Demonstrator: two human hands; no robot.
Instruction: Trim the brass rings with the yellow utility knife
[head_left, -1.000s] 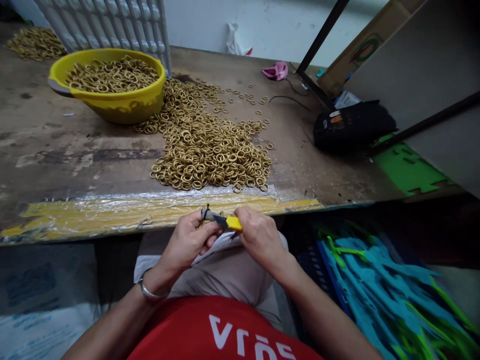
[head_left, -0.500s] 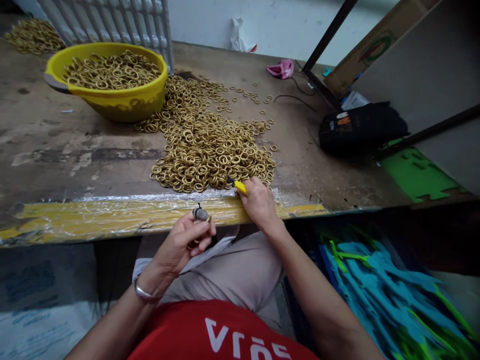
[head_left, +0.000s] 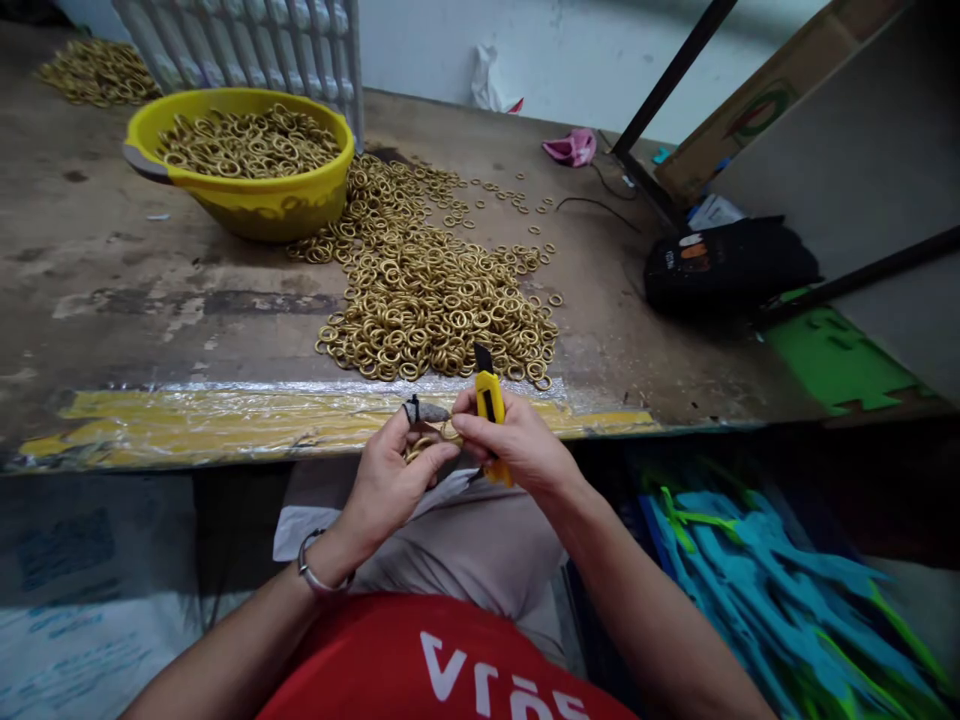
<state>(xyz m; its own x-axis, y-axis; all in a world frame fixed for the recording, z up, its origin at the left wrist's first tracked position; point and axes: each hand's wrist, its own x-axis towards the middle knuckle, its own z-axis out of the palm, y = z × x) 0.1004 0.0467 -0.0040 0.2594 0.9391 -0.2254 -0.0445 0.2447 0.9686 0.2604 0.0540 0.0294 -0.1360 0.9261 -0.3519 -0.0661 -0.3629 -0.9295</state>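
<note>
My left hand (head_left: 386,485) is closed around a few gold-coloured rings (head_left: 418,447) just off the table's front edge. A grey finger cover (head_left: 432,411) with a black band sits on its index finger. My right hand (head_left: 529,445) grips a yellow utility knife (head_left: 490,396), its dark blade pointing up and away from me. The right fingertips meet the left ones at a ring, partly hidden by the fingers. Just beyond both hands, a large pile of gold rings (head_left: 442,300) is spread on the table (head_left: 247,345).
A yellow tub (head_left: 262,208) full of rings stands at the back left, beside a ribbed radiator (head_left: 255,50). Farther right lie a pink cloth (head_left: 571,147) and a black pouch (head_left: 731,262). Turquoise and green pieces (head_left: 795,570) fill a container below at right.
My right hand has come back from the pile's edge to my left hand, bringing the knife, now pointing upward. The left hand has risen slightly to the right. The view has shifted a little.
</note>
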